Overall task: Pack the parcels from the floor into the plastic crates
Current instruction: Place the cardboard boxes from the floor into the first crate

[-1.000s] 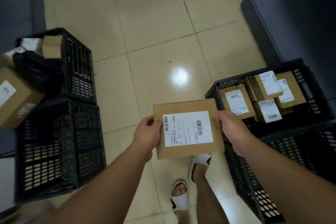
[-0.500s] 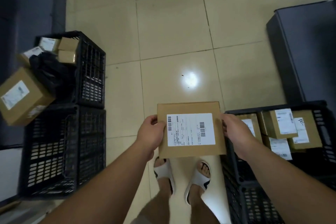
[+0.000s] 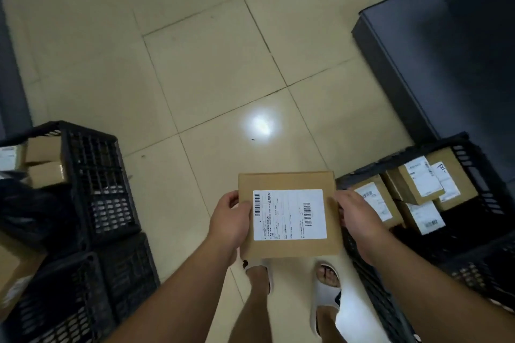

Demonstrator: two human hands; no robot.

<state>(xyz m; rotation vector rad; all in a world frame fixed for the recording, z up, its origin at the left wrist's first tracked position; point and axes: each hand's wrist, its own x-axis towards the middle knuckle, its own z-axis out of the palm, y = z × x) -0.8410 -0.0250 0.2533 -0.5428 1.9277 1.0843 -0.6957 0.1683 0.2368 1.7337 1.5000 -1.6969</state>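
I hold a flat brown cardboard parcel (image 3: 289, 181) with a white shipping label, face up, above my feet. My left hand (image 3: 230, 224) grips its left edge and my right hand (image 3: 355, 220) grips its right edge. A black plastic crate (image 3: 473, 172) at the right holds several small labelled boxes (image 3: 420, 179). Two black crates stand at the left: the farther one (image 3: 97, 175) contains small boxes and a black bag, the nearer one (image 3: 72, 295) has a larger box at its left side.
Beige tiled floor (image 3: 211, 69) stretches ahead with a bright light reflection. A dark cabinet or bench (image 3: 434, 44) stands at the upper right behind the right crate. My feet in white sandals (image 3: 326, 289) are below the parcel.
The view has swung left and up, so the right crate sits farther right and lower. The parcel stays held in both hands in front of me.
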